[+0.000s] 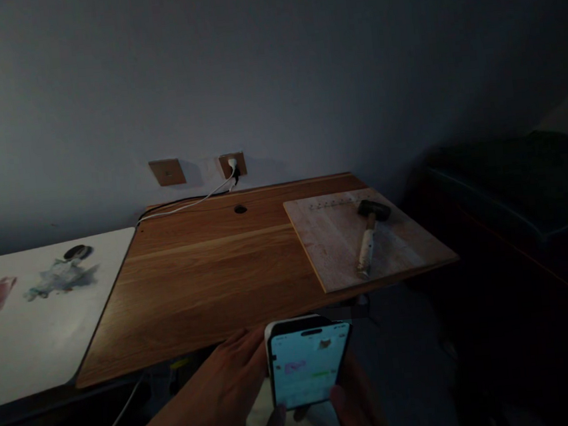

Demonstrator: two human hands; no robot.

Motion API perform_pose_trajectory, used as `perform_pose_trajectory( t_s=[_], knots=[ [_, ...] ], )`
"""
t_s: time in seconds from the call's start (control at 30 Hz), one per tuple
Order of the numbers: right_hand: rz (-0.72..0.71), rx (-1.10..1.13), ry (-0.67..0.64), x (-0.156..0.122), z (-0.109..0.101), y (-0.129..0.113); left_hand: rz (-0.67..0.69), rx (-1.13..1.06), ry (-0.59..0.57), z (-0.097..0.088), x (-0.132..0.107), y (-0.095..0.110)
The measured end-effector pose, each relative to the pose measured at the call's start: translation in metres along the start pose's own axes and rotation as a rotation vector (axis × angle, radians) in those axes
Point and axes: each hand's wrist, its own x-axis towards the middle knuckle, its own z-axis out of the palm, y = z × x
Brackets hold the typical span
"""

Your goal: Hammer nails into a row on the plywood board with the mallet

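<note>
A smartphone (306, 369) with its screen lit is held up near the bottom middle of the view, below the desk's front edge. My left hand (221, 393) is closed around its left side, the thumb at the lower left corner. On the other side, my right hand (357, 400) grips the phone, with its thumb over the lower right of the screen. Beyond the phone, a hammer (367, 242) with a dark head and pale worn handle lies on a wooden board (332, 248). Neither hand touches the hammer or the board.
The board rests on the right part of a wooden desk (203, 267). A white table (17, 359) adjoins it at left, bearing a crumpled plastic bag (66, 274) and a dark round object (77, 251). Cables run from a wall socket (233, 165). Dark bedding-like shapes (522, 183) stand at right.
</note>
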Motion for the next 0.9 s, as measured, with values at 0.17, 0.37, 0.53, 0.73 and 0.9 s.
perform_pose_trajectory(
  t_s=[0.17, 0.37, 0.53, 0.73, 0.9],
  knots=[
    [-0.009, 0.028, 0.007, 0.001, -0.002, 0.001, 0.011, 0.028, 0.029, 0.002, -0.001, -0.004],
    [-0.005, 0.119, -0.053, 0.005, -0.002, 0.006, -0.013, 0.04, 0.01, 0.005, -0.001, -0.005],
    [-0.019, 0.039, 0.034, 0.0, -0.001, 0.01, 0.001, 0.041, 0.031, 0.006, -0.001, -0.004],
    [-0.044, 0.02, 0.036, -0.003, -0.002, 0.016, 0.002, 0.032, 0.037, 0.005, 0.002, -0.002],
    [-0.073, 0.018, 0.065, -0.005, -0.003, 0.019, -0.007, 0.011, 0.044, 0.005, 0.003, -0.002]
  ],
)
